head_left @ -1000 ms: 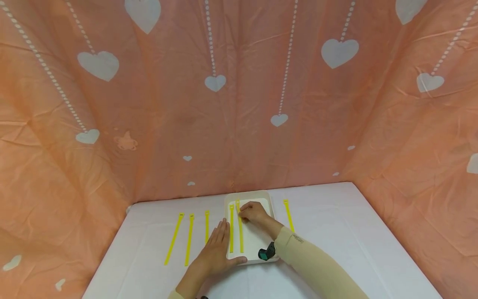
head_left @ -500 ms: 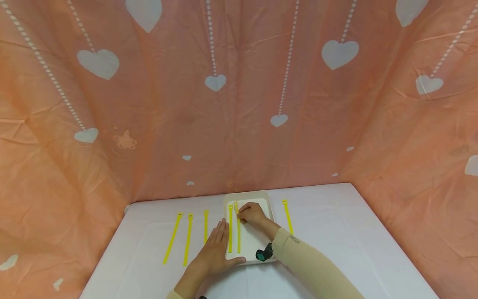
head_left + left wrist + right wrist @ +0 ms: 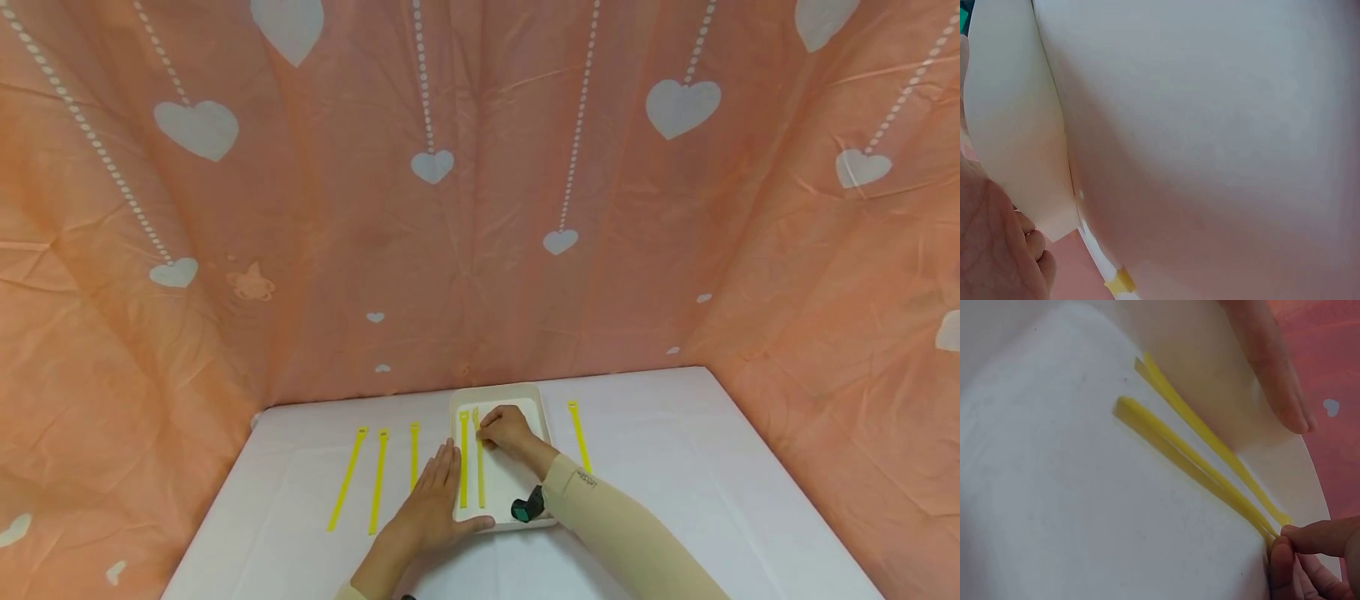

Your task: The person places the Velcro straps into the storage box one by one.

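Pinching strip (image 3: 481, 475) nearer its neighbour (image 3: 463, 467)

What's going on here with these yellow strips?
A person's right hand pinches a yellow strip near its far end, inside a white tray. A second strip lies beside it, to its left, in the tray. The left hand is at the tray's left edge, fingers extended. On the white table, three more strips lie left of the tray and one strip right of it.

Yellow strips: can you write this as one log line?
right hand: pinches yellow strip in tray | left hand: at tray's left edge | other strips: one in tray, four on table
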`<action>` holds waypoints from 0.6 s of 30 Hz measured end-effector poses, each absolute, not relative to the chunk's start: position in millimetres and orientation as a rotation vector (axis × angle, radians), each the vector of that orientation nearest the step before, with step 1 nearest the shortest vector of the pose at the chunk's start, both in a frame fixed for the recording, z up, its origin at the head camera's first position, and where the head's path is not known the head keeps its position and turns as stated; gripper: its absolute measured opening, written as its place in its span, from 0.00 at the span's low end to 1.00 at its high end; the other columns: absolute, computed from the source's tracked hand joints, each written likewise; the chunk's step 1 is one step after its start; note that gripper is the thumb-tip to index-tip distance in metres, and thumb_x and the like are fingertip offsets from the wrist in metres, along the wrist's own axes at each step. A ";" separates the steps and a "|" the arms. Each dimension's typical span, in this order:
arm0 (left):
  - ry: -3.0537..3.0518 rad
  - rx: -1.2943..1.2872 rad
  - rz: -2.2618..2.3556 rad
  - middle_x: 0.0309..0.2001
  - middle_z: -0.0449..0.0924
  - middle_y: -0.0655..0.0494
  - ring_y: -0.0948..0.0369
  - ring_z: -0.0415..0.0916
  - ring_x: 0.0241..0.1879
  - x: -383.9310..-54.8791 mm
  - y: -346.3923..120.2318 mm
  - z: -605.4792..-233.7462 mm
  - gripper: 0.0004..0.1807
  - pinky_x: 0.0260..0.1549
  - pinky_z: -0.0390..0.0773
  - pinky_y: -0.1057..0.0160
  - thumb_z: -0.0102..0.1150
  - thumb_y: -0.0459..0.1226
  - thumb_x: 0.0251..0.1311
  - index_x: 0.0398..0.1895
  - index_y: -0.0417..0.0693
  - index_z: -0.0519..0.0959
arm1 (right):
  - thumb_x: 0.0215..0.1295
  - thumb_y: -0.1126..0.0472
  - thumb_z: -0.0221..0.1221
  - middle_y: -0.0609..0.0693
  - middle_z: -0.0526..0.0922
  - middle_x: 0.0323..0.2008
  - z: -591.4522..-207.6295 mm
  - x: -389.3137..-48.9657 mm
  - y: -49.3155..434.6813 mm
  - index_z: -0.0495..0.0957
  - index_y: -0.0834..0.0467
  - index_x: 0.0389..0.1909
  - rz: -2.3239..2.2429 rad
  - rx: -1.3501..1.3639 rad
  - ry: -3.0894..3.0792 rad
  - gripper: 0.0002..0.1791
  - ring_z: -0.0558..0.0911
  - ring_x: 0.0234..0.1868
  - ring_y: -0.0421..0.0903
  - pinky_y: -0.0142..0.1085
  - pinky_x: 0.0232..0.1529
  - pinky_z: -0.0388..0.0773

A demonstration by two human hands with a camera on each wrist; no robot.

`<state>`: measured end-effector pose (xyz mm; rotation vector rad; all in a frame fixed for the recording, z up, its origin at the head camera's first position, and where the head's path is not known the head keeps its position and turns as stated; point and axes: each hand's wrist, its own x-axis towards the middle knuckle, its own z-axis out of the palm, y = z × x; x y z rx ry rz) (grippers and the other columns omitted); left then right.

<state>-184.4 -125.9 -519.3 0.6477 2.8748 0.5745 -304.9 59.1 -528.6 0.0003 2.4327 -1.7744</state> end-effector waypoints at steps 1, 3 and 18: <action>2.874 0.648 0.575 0.87 0.38 0.36 0.43 0.37 0.87 -184.3 -125.9 -519.2 0.70 0.83 0.50 0.40 0.62 0.72 0.62 0.86 0.30 0.45 | 0.58 0.73 0.73 0.50 0.82 0.22 -528.4 -305.0 59.1 0.81 0.67 0.32 -1.773 0.002 2.433 0.08 0.80 0.19 0.39 0.30 0.25 0.82; 2.874 0.650 0.572 0.87 0.38 0.36 0.43 0.37 0.87 -184.1 -125.8 -518.7 0.70 0.83 0.50 0.40 0.62 0.73 0.62 0.86 0.30 0.45 | 0.58 0.73 0.73 0.50 0.81 0.21 -528.0 -305.1 59.0 0.81 0.66 0.31 -1.771 0.006 2.433 0.08 0.79 0.19 0.39 0.30 0.25 0.81; 2.872 0.646 0.560 0.87 0.39 0.36 0.43 0.38 0.86 -184.4 -124.8 -517.7 0.70 0.83 0.50 0.40 0.62 0.73 0.62 0.85 0.30 0.45 | 0.59 0.73 0.74 0.53 0.83 0.23 -528.9 -303.9 59.4 0.81 0.66 0.32 -1.761 0.034 2.436 0.09 0.81 0.20 0.40 0.31 0.25 0.84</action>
